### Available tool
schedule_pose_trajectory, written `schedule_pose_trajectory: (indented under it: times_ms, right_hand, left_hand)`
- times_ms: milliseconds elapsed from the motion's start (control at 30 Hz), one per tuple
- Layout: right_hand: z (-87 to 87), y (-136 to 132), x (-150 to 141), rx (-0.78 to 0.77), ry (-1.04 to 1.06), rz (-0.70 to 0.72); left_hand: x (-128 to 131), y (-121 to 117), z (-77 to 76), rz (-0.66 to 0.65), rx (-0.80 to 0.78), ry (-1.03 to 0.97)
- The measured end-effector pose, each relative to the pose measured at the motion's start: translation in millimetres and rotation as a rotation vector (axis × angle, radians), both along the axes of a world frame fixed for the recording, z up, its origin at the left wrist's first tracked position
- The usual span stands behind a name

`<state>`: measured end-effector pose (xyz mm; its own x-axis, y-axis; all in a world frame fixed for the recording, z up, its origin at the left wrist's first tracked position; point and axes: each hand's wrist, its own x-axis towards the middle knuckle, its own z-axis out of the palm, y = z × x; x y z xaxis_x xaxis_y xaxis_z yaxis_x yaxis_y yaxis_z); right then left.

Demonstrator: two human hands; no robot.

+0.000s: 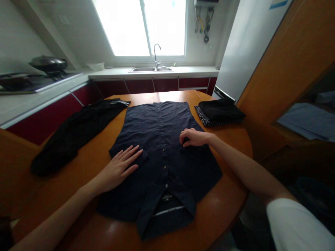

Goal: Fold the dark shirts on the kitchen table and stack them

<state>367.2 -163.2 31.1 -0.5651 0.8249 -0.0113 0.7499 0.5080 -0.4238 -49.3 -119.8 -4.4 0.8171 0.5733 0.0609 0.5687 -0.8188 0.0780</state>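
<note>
A dark navy button-up shirt [157, 139] lies front side up on the wooden table, its collar [167, 216] nearest me and its hem toward the window. My left hand [125, 164] rests flat on the shirt's left part, fingers spread, close to a folded-in sleeve end. On the other side of the button line, my right hand [192, 137] has its fingers curled in a pinch at the shirt's fabric. The exact bit of cloth between those fingertips is mostly hidden.
Black clothing with white stripes [86, 129] is spread along the table's left side. Folded dark clothes [220, 111] sit in a stack at the far right. Beyond the table [222, 205] are a counter with a sink [151, 69], a stove with a pan [48, 63] and a fridge [240, 52].
</note>
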Motion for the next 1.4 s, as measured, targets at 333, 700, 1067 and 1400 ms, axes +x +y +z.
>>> schedule_pose_trajectory:
  times_ms: [333, 700, 1067, 1400]
  right_hand:
    - [-5.4, -1.4, -3.8, 0.052, 0.024, -0.037]
    - [-7.2, -34.2, -5.8, 0.28, 0.119, -0.19]
    - [-42.8, -113.8, -4.3, 0.198, -0.04, -0.408]
    - [-47.5, -88.7, 16.9, 0.128, -0.131, -0.687]
  left_hand:
    - [-1.7, 3.7, -4.4, -0.005, 0.017, -0.004]
    - [-2.3, 4.6, -5.0, -0.006, 0.025, -0.019]
    - [0.7, 4.6, -4.9, 0.002, -0.005, -0.026]
    - [-2.2, 5.8, -6.9, 0.002, 0.012, -0.011]
